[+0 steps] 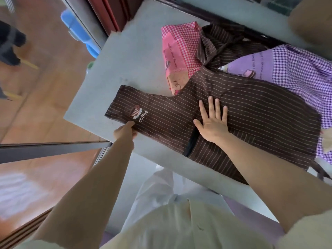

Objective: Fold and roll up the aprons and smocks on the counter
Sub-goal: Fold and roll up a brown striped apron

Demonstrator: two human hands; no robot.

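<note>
Apron (251,112): we note long axis left-right, bib (125,103) pointing left.
Left hand (124,132): pinches bib edge.
Right hand (212,121): flat, pressing apron.

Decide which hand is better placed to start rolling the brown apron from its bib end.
Left. The left hand grips the apron at its bib edge beside the coffee logo; the right hand lies flat on its middle, likely pinning it.

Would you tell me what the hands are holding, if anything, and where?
The left hand pinches the brown striped apron at its bib's near edge; the right hand only presses flat on its middle.
</note>
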